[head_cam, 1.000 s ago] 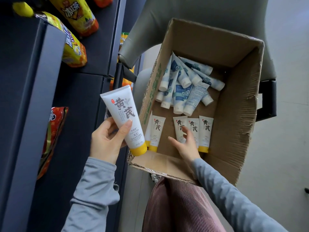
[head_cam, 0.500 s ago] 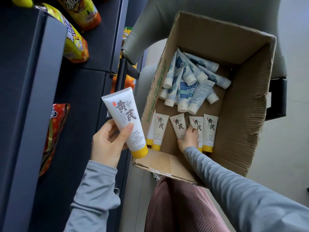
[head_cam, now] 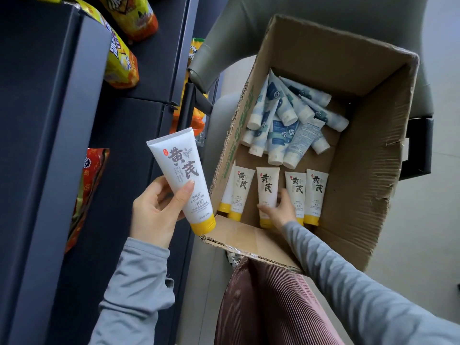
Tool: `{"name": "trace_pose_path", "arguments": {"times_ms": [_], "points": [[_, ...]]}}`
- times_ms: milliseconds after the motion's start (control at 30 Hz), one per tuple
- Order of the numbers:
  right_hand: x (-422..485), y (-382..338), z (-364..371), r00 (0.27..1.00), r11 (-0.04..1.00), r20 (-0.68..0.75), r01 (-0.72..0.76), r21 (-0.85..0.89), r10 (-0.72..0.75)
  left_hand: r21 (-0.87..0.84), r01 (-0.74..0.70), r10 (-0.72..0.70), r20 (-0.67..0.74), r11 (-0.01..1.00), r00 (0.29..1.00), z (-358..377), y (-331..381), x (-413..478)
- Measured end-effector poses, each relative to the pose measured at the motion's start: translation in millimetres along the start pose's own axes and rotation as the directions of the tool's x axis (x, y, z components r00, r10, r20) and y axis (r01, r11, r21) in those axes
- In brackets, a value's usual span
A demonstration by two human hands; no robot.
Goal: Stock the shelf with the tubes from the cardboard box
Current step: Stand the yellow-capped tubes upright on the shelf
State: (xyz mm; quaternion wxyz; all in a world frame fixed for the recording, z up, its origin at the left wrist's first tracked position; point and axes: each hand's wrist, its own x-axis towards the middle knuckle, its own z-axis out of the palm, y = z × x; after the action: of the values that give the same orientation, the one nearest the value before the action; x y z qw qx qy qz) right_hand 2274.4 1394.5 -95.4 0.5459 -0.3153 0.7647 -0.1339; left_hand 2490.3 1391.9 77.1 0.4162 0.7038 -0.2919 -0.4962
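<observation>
Head view steeply down, close over box (head_cam: 368, 170) and shelf (head_cam: 119, 170)

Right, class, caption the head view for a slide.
Left hand holds a yellow-capped tube; right hand grips a second tube in the cardboard box.

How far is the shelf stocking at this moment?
Done: no tube shows on the shelf. In hand: the left hand holds one yellow-capped tube; the right hand grips a second tube inside the cardboard box. Left: four more yellow-capped tubes and the blue-white pile.
</observation>
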Motion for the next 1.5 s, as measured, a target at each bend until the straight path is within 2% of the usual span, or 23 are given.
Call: {"name": "trace_pose_path", "arguments": {"times_ms": [200,367,667,833,1033,1167,1367,1500], "points": [[-29,-28,-15,0.982,0.959,0.079,0.149,0.242,-0.172,-0.129,0.061,-0.066,-0.034,0.99,0.997,1,0,-6],[-55,-51,-25,0.966,0.912,0.123,0.169,0.374,-0.229,-0.228,0.089,-0.093,-0.007,0.97,0.996,-2,7,-10],[-108,-115,-53,0.895,0.856,0.218,0.263,0.446,-0.389,-0.205,0.035,-0.023,0.061,0.978,0.998,-11,43,-36],[-151,-157,-72,0.828,0.799,0.266,0.311,0.514,-0.493,-0.233,-0.018,0.024,0.023,0.972,0.999,-22,78,-59],[-212,-198,-88,0.758,0.704,0.213,0.41,0.58,-0.616,-0.257,-0.13,0.134,-0.002,0.957,0.991,-40,125,-97],[-254,-224,-98,0.681,0.643,0.21,0.477,0.599,-0.701,-0.257,-0.246,0.244,-0.039,0.935,0.969,-50,159,-123],[-313,-260,-116,0.543,0.535,0.181,0.616,0.578,-0.82,-0.228,-0.434,0.404,-0.165,0.872,0.9,-66,207,-162],[-344,-271,-124,0.479,0.473,0.15,0.679,0.561,-0.865,-0.145,-0.538,0.497,-0.247,0.83,0.832,-84,226,-191]]}}
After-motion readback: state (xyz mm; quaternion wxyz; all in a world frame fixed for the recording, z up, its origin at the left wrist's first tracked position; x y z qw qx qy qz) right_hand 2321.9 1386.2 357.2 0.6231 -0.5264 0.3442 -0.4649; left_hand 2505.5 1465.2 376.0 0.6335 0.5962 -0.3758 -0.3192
